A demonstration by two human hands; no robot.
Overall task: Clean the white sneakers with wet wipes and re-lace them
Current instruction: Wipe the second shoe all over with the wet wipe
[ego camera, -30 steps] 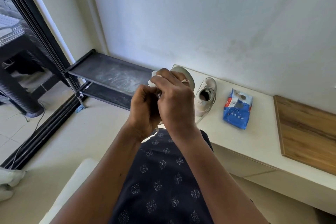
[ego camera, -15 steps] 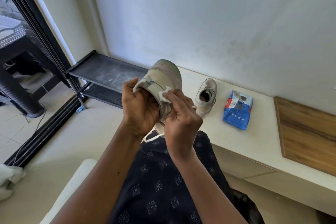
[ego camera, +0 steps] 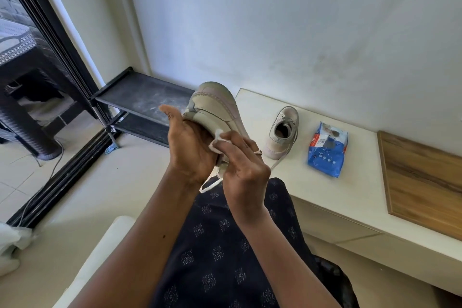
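— Which step am I watching?

— Wiping, I'd say. On my feed the left hand grips the held sneaker from its left side, thumb up. The right hand is close against it and pinches a folded wet wipe onto the sneaker's side panel. Both hands are raised over the lap.

— Which way does the sneaker point?

— Its long axis rises from the hands, up and away toward the wall, with the sole edge turned right. I cannot tell whether the raised end is toe or heel. A loose lace hangs below the wrists.

— And next?

— My guess: rub along the panel, then roll the sneaker in the left hand to bring up an uncleaned face. The lace needs to be kept clear of the wipe. Re-lacing looks a long way off.

— The other one?

— The second sneaker stands on its sole on the pale ledge, toe toward the wall, its lace trailing toward me. The blue wipes pack lies just beside it, within reach for a fresh wipe.
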